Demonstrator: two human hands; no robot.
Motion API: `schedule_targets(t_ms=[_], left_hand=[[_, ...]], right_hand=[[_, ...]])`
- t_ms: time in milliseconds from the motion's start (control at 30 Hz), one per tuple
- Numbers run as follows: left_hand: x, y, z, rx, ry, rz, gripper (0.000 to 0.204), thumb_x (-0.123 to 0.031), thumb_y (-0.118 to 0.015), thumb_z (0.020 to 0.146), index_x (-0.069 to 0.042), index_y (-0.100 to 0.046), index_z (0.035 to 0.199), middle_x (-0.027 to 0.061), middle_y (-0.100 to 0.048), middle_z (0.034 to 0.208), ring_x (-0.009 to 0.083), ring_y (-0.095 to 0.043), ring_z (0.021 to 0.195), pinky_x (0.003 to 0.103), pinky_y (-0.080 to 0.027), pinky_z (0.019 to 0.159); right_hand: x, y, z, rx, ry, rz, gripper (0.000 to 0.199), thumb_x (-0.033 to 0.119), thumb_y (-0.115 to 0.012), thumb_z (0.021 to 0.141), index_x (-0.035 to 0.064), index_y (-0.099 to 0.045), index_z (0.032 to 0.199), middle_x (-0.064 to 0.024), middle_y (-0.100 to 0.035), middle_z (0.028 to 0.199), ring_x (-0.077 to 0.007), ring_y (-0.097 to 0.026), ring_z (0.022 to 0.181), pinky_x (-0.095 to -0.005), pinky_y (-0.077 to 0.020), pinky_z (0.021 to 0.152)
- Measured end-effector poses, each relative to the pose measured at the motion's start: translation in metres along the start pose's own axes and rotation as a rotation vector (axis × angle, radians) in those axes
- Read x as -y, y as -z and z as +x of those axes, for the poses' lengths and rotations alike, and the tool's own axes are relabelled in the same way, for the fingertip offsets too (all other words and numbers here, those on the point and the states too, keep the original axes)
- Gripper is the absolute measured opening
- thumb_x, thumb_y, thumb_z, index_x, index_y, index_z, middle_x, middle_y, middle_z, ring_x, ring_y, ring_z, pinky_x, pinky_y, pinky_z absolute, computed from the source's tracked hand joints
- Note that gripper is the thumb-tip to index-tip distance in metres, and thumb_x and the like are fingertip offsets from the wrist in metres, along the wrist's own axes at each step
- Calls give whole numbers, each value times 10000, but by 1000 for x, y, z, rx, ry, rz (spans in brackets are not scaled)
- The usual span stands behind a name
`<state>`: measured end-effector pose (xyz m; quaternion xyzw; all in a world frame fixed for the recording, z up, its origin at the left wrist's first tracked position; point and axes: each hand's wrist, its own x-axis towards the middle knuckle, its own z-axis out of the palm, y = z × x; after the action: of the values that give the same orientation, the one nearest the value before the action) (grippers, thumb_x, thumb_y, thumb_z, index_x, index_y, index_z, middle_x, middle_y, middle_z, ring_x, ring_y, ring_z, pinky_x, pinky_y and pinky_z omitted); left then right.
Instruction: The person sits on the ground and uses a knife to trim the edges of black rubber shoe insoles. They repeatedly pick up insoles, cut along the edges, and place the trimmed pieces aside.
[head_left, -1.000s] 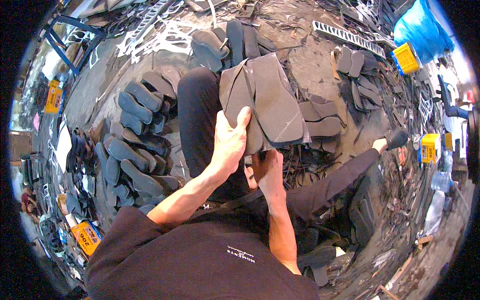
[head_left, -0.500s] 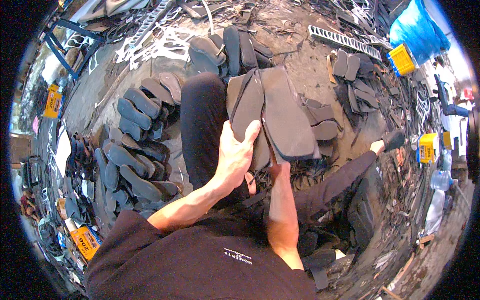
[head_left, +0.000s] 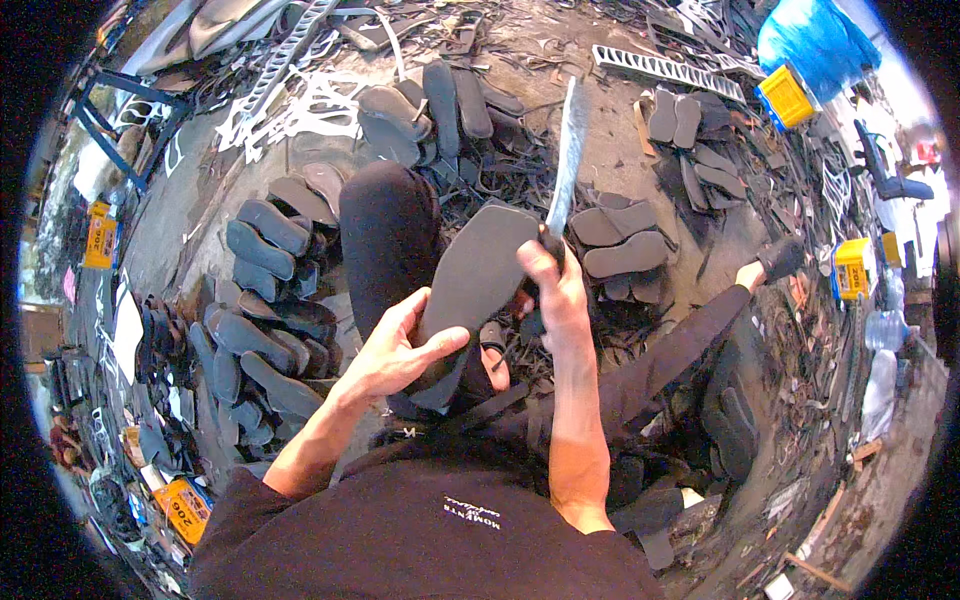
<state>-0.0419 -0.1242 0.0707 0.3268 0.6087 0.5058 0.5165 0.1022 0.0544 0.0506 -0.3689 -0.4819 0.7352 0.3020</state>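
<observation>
Since a sec ago we've raised the knife (head_left: 568,150) blade-up, and only one sole (head_left: 478,275) shows now vs. a stack. Left hand (head_left: 400,350) clamps the sole over our knee (head_left: 385,240); right hand (head_left: 555,290) fists the knife handle just beside the sole. Prob. best: steady sole, thumb off edge.

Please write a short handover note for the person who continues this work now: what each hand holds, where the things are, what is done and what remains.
Left hand: grips the lower end of a dark sole, held up over the lap.
Right hand: closed on the handle of a long knife, blade pointing up and away, beside the sole's far edge.
Sole stacks lie on the floor to the left, more soles to the right, scraps all around.
Done: the sole already has its shape.
Left: I cannot tell how much edge remains to trim.
</observation>
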Motion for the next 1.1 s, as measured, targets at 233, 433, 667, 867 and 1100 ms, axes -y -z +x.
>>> schedule_targets(t_ms=[233, 433, 667, 867, 1100], left_hand=[[-16, -15, 40, -4, 85, -116, 377, -302, -740, 1053, -10, -720, 1291, 24, -773, 1090, 85, -691, 934, 286, -576, 823], [-38, -5, 40, 68, 59, -41, 381, -340, -796, 1014, 7, -780, 1172, 12, -789, 961, 61, -697, 819, 258, -580, 725], [-47, -9, 40, 342, 20, 34, 387, -386, -805, 998, -10, -785, 1089, -33, -736, 883, 47, -624, 800, 290, -533, 700], [-22, -59, 23, 898, -125, 55, 445, -417, -817, 979, 20, -773, 1043, 54, -745, 886, 88, -651, 853, 351, -556, 726], [-44, 10, 81, -661, -210, -517, 253, -258, -814, 966, -41, -720, 1055, 54, -764, 1007, 190, -734, 934, 349, -593, 824]], right_hand=[[3, 15, -74, 179, -111, 58, 406, 320, -723, 1065, 54, -566, 1328, 21, -601, 750, -75, -615, 604, -232, -476, 489], [43, 68, -124, 73, 74, -903, 277, 284, -721, 1034, 31, -660, 1128, -216, -731, 910, -365, -768, 831, -419, -583, 762], [41, 94, -149, 110, 42, -945, 254, 259, -718, 1030, 24, -661, 1109, -259, -734, 930, -469, -748, 933, -455, -582, 748], [42, 56, -105, 344, -181, -760, 248, 233, -690, 1029, 8, -652, 1125, -278, -734, 1018, -433, -762, 923, -466, -574, 799], [17, 84, -113, -31, -178, -24, 193, 295, -636, 1109, 111, -586, 1077, 88, -485, 751, 7, -428, 579, -197, -352, 484]])
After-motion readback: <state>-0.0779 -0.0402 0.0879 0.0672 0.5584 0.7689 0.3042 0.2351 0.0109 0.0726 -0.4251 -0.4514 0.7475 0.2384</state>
